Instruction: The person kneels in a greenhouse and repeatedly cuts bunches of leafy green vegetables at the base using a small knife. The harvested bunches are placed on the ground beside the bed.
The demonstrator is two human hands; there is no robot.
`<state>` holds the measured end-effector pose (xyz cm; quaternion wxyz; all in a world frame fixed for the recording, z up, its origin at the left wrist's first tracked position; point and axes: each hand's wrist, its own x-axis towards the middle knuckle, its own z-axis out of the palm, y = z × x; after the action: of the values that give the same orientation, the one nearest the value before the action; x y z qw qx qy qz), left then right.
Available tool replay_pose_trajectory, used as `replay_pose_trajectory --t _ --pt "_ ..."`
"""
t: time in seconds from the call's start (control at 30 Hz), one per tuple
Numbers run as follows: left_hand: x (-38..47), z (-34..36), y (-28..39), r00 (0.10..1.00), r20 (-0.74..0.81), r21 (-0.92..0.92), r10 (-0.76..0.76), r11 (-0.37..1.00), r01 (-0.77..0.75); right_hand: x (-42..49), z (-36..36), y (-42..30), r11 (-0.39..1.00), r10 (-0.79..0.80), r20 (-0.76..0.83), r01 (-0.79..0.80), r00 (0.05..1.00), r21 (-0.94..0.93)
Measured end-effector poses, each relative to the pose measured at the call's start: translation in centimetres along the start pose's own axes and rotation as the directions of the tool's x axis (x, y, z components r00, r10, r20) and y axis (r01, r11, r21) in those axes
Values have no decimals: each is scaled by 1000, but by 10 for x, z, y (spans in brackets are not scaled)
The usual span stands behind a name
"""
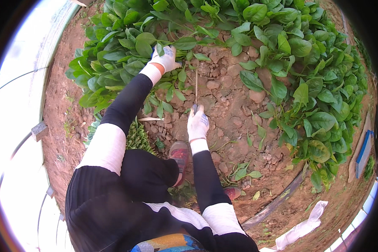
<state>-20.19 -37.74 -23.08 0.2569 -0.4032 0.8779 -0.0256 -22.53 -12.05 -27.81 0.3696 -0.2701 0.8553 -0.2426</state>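
My left hand (165, 59), in a white work glove, is closed around the stems of leafy spinach-like plants (119, 60) at the upper left; its fingertips are partly hidden by leaves. Lower and to the right, my right hand (198, 124), also gloved, grips the handle of a thin, long metal tool (196, 85). The tool's shaft points away from me over cracked brown soil (222, 94), its far end near the stems beside my left hand. Loose small leaves hang below the left hand.
More leafy plants (321, 82) stand in a wide band at the top and right. Bundled greens (138, 137) lie beside my left knee. A dark hose or pipe (274, 204), a white plastic piece (302, 226) and a blue-edged board (362, 154) lie at the right. Clear sheeting (22, 78) borders the left.
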Motion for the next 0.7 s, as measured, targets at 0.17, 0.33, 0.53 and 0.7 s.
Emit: replay_pose_trajectory --t 0.17,0.33,0.53,0.7 --pt "-9 -17 19 995 74 151 61 986 -72 36 -1 -44 995 27 55 -21 998 -100" --pt "6 24 -4 995 -84 41 61 997 -58 31 -11 -26 990 28 185 -2 982 -138" --pt "-5 68 -40 988 -153 -241 14 969 -51 -29 3 29 982 42 170 -9 985 -189" --pt "-15 56 -23 964 -202 60 175 984 -166 -23 16 27 991 5 76 6 997 -135"
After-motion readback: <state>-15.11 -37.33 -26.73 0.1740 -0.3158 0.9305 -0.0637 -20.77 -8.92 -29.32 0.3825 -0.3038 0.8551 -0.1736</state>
